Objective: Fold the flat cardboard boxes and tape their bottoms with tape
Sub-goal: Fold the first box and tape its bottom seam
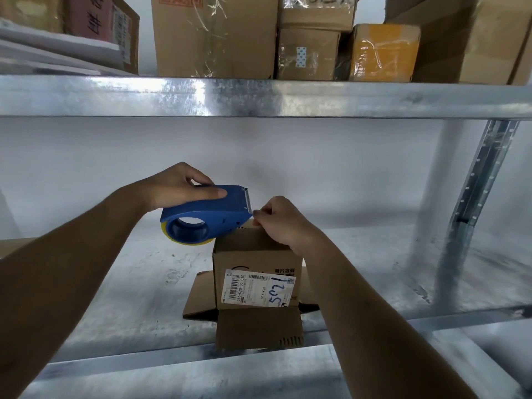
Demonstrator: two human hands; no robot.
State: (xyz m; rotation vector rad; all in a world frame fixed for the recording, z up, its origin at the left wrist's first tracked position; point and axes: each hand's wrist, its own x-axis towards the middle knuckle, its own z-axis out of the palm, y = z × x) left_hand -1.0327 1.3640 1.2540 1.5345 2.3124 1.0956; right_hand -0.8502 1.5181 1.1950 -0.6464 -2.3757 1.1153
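My left hand (178, 185) grips the blue tape dispenser (207, 214), lying sideways with its blade pointing right. My right hand (277, 221) pinches at the blade, over the upright cardboard box (256, 272) on the metal shelf (129, 283).

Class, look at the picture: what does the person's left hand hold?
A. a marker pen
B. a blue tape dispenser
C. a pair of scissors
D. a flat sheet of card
B: the left hand grips the blue tape dispenser above the small box, while the right hand pinches at its blade end.
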